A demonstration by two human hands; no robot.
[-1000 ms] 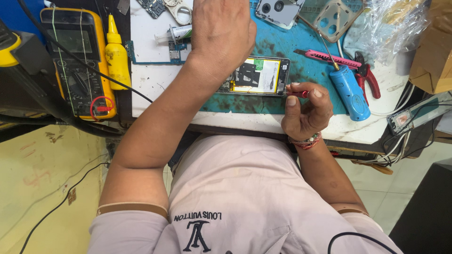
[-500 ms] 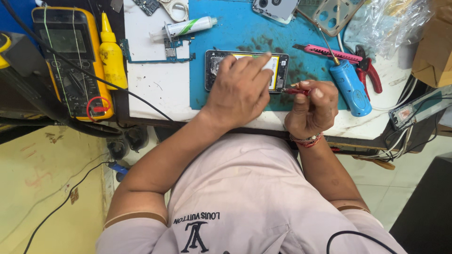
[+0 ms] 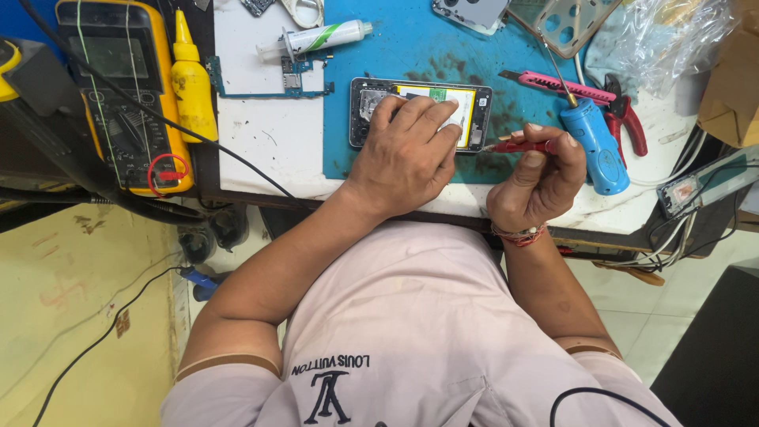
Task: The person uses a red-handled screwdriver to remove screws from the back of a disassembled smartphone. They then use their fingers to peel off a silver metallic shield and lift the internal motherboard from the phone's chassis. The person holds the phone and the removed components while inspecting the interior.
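Note:
An opened phone [image 3: 371, 99] with its back cover off lies on the blue mat [image 3: 411, 55], its yellow-labelled battery showing. My left hand [image 3: 407, 154] rests flat on the phone, fingers spread over the battery. My right hand [image 3: 534, 178] sits just right of the phone, closed around a thin red tool [image 3: 518, 147] whose tip points left at the phone's right end.
A yellow multimeter [image 3: 118, 87] and yellow squeeze bottle [image 3: 192, 79] stand at the left. A circuit board [image 3: 265, 83] and white tube [image 3: 320, 38] lie on the white board. A blue screwdriver [image 3: 593, 142], pink cutter [image 3: 561, 83], red pliers and another phone are at the right.
My left hand came back from reaching far across the bench and settled onto the phone. The right hand stayed beside the phone with the red tool.

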